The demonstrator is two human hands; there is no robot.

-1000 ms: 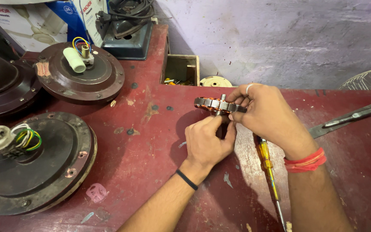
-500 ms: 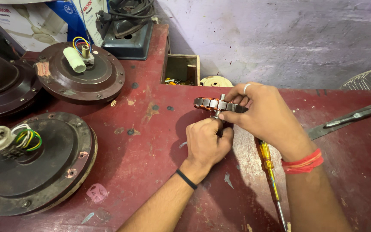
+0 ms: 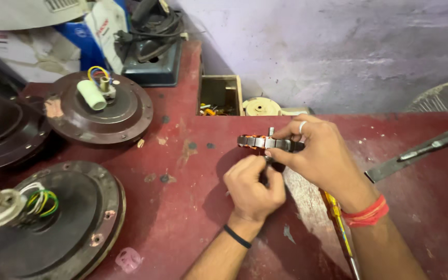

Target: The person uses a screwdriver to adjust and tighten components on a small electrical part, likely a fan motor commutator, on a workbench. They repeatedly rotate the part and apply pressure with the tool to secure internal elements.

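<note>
Currently: your right hand (image 3: 322,155) is clamped on the stator core (image 3: 257,141), raised above the red bench (image 3: 182,207); your left hand (image 3: 252,184) pinches closed beneath it. Likely heavy, stiff steel; copper windings fragile, so grip the rim.

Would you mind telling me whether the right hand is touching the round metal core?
Touching. The head view shows the right hand with its fingers wrapped over the metal core, holding it above the table with no gap.
</note>
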